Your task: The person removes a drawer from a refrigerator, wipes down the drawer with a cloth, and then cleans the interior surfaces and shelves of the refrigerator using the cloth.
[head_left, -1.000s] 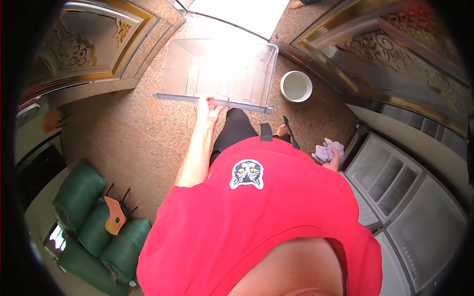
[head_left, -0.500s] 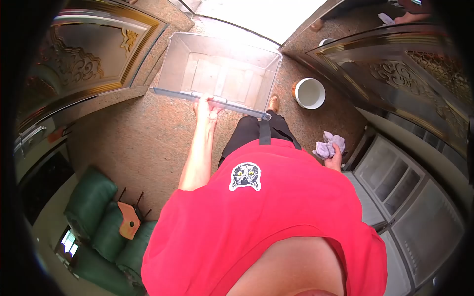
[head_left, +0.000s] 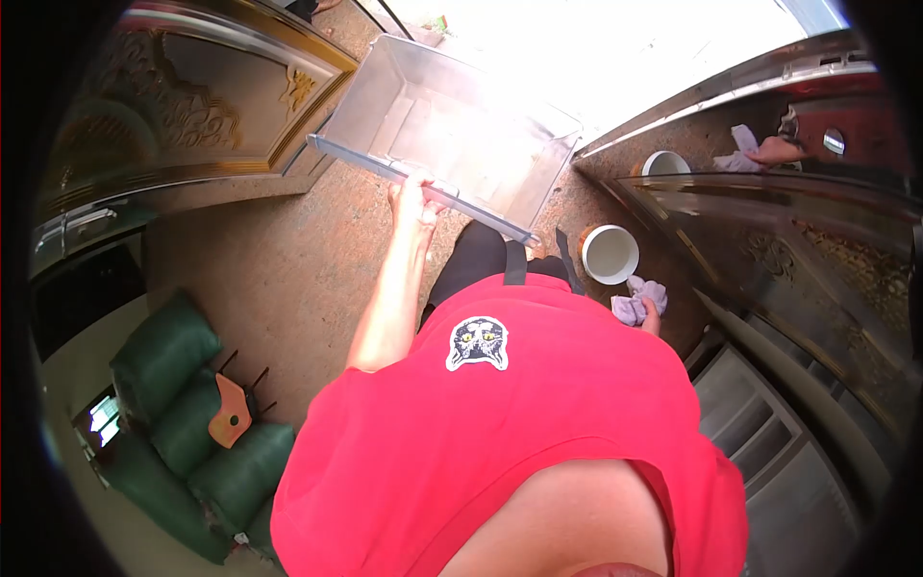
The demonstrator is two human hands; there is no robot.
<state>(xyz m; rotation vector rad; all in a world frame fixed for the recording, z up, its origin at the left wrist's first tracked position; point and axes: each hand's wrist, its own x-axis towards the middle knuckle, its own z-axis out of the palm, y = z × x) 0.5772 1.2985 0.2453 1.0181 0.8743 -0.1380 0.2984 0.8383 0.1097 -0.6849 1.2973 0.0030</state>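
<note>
Left hand (head_left: 415, 202): we have it clamped on the near rim of the clear bin (head_left: 423, 125), fingers and thumb wrapped about the middle of that edge.
Clear bin: we see it out in front of our body, just past the legs (head_left: 468, 260) in dark trousers; it sits slanted in view, its near rim running down toward the right, and glare washes out much of its far side.
Right hand (head_left: 652, 317): we have it closed on a bunched, pale lilac cloth (head_left: 635, 306), out at our right side; the cloth hides part of the fingers.
Bucket (head_left: 611, 256): we see it on the floor (head_left: 279, 260), white inside, right of the clear bin and just beside the cloth; whether cloth and bucket touch, we cannot tell.
Doorway (head_left: 615, 67): we face strong light there, beyond the clear bin.
Door panels: we have ornate ones on either side, the left panel (head_left: 226, 111) framed in gold, the right panel (head_left: 760, 236) darker, with a mirrored bucket and cloth above it.
Red shirt (head_left: 538, 404): we wear it, with a cat patch (head_left: 478, 343) on the chest.
Seating: we see a green sofa (head_left: 168, 351) at left, an orange stool (head_left: 229, 413) near it.
</note>
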